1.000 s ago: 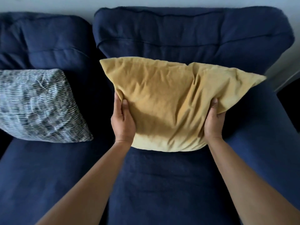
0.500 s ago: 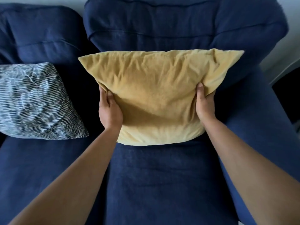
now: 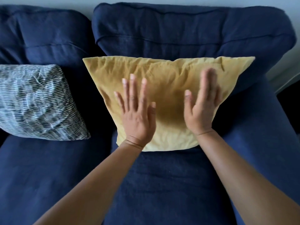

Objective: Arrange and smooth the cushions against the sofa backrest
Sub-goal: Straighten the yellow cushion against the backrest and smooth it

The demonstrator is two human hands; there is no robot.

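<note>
Left hand and right hand flat, grip wide, on yellow cushion, bare seat below

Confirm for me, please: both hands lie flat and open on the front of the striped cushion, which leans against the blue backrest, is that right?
Not quite. In the head view the left hand and right hand lie flat and open on the yellow cushion, not the striped cushion, which sits untouched to the left. The yellow cushion does lean against the blue backrest.
</note>
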